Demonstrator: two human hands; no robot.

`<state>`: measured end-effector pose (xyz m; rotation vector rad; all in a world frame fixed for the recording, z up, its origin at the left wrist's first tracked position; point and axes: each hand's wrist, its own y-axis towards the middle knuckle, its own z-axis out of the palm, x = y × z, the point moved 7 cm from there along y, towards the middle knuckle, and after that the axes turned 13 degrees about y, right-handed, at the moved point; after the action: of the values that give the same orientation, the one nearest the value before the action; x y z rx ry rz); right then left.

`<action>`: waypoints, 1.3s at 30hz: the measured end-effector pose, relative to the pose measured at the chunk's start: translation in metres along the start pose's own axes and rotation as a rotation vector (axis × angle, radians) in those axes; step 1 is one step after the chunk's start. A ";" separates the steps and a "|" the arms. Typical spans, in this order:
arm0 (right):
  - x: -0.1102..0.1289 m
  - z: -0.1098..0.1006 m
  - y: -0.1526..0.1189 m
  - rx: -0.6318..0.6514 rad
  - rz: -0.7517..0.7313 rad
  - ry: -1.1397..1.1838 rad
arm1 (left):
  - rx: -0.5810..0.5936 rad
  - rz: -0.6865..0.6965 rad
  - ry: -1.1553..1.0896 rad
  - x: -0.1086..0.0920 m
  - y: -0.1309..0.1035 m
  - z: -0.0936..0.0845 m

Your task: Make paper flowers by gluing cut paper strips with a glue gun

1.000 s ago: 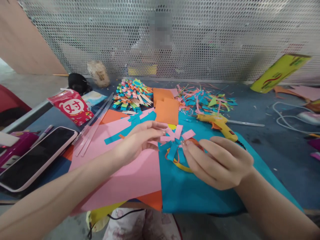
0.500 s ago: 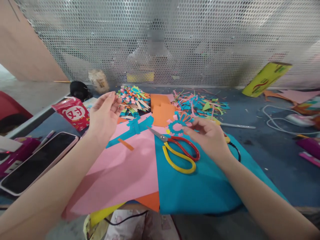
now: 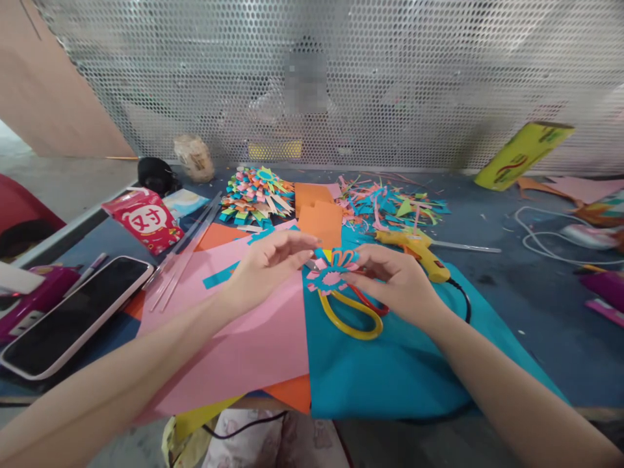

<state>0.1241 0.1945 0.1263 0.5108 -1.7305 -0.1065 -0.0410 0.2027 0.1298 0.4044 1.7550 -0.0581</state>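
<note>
The paper rosette [image 3: 322,281] is grasped at its 3 o'clock edge by the right hand [image 3: 398,276], over the scissors [image 3: 361,335] (partly hidden). The left hand [image 3: 266,265] is positioned at 10 o'clock; its grip cannot be determined.

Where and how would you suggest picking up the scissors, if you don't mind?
Probably by the yellow loop, coming from the near side: its wide curve lies exposed above the blue sheet, bowed toward the near right, whereas the paper flower hides much of the rest.
</note>
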 end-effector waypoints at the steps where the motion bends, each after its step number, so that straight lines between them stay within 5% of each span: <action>1: 0.001 0.001 0.000 0.015 -0.005 0.001 | -0.021 0.009 -0.008 0.000 0.000 -0.001; 5: 0.002 -0.001 -0.001 0.012 0.003 0.109 | -0.194 0.028 0.015 0.001 0.001 -0.014; 8: 0.003 -0.003 0.001 0.003 -0.008 0.211 | -0.221 0.055 0.015 -0.002 0.003 -0.018; 13: 0.001 -0.002 0.002 0.022 -0.011 0.355 | -0.132 0.111 -0.242 -0.005 0.001 -0.011; 17: -0.001 -0.002 0.002 0.053 -0.030 0.387 | -0.011 -0.028 -0.605 0.001 -0.001 -0.001; 22: -0.004 -0.004 0.002 0.070 -0.055 0.401 | 0.082 -0.186 -0.706 0.010 -0.001 0.006; 30: -0.005 -0.006 0.000 0.085 -0.082 0.388 | 0.267 0.061 -0.143 0.001 -0.006 0.022; 35: -0.003 -0.004 0.000 0.093 -0.069 0.399 | 0.159 0.276 0.251 -0.017 -0.012 0.014; 39: -0.003 -0.004 0.000 0.060 -0.035 0.376 | 0.071 0.285 0.249 -0.016 -0.008 0.004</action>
<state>0.1283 0.1969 0.1243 0.5656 -1.3602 0.0172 -0.0369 0.1899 0.1431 0.7353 1.9251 0.1392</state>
